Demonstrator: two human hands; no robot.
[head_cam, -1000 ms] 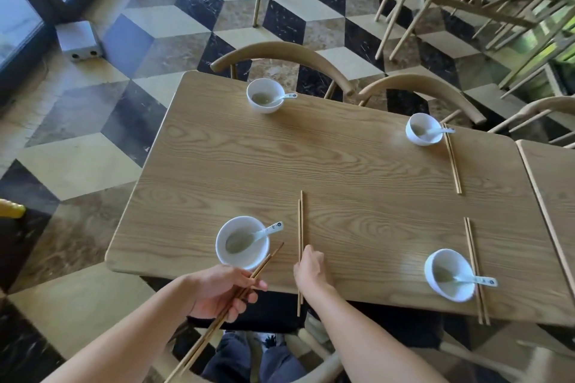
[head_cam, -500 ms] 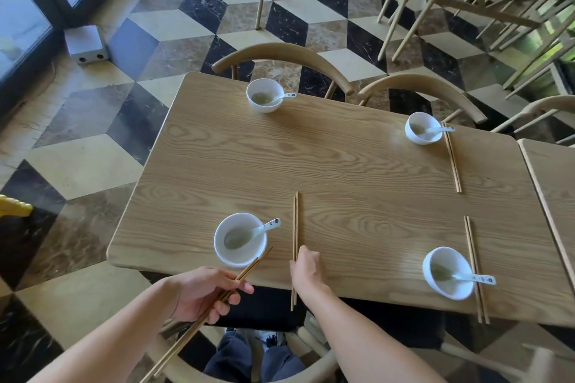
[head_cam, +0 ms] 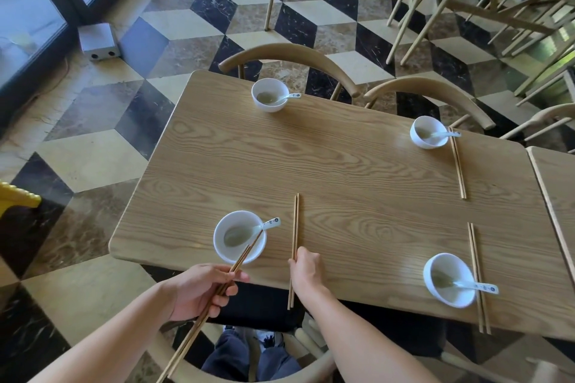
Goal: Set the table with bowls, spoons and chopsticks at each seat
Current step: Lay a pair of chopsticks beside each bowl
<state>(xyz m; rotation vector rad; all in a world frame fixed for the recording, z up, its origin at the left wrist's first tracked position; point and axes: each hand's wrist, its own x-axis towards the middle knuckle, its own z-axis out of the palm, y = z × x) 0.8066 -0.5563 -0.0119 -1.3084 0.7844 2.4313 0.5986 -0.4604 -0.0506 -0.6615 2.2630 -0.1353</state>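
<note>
Table (head_cam: 357, 165): light wood, four seats laid, one bowl at each.
Near-left bowl (head_cam: 239, 236): white, close to the near edge, with a spoon (head_cam: 264, 225) in it, handle pointing right.
Near-right bowl (head_cam: 449, 280): white, spoon (head_cam: 476, 286) resting across its right rim.
Far-left bowl (head_cam: 270, 94): white, spoon (head_cam: 287, 98) inside; no chopsticks lie beside it.
Far-right bowl (head_cam: 429, 132): white, spoon (head_cam: 443, 134) inside, handle to the right.
Far-right pair (head_cam: 458, 163): chopsticks flat on the table, just right of the far-right bowl.
Near-right pair (head_cam: 477, 277): chopsticks flat, touching the right side of the near-right bowl, near ends past the table edge.
Left hand (head_cam: 202, 291): fingers curled round a held pair (head_cam: 217, 292) of chopsticks (tips slanting up over the rim of the near-left bowl, butt ends hanging below the table edge towards the chair).
Right hand (head_cam: 306, 270): knuckles up at the near table edge, fingertips pinched on the middle pair (head_cam: 295, 227).
Middle pair: chopsticks lying along the table, just right of the near-left bowl and apart from it, near ends overhanging the edge below the hand.
Chairs (head_cam: 289, 54): two curved backs at the far side.
Floor (head_cam: 93, 149): cube-pattern tiles in black, brown and cream.
Legs (head_cam: 249, 361): in dark trousers below the near edge (partly hidden by a chair back).
</note>
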